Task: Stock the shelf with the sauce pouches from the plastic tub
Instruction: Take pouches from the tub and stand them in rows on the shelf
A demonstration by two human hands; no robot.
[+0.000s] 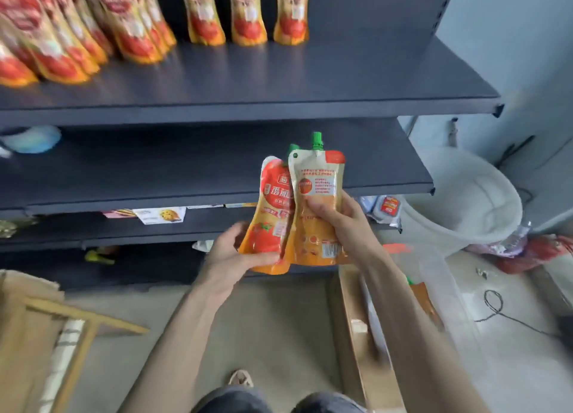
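Two orange-red sauce pouches with green caps are held upright in front of the dark shelves. My left hand [234, 251] grips the bottom of the left pouch [273, 214], which shows its front. My right hand [338, 217] grips the right pouch [316, 195], whose back label faces me. The two pouches overlap. Several matching pouches [130, 19] stand in rows on the top shelf [341, 81], with bare shelf to their right. The clear plastic tub [434, 288] sits on the floor at the lower right, with at least one pouch [423, 301] in it.
A white round bin [465, 202] stands right of the shelving. Cardboard [359, 329] leans beside the tub, and more cardboard and wood [46, 319] lies at the lower left. The middle shelf [186, 171] is mostly bare. A cable [496, 304] lies on the floor.
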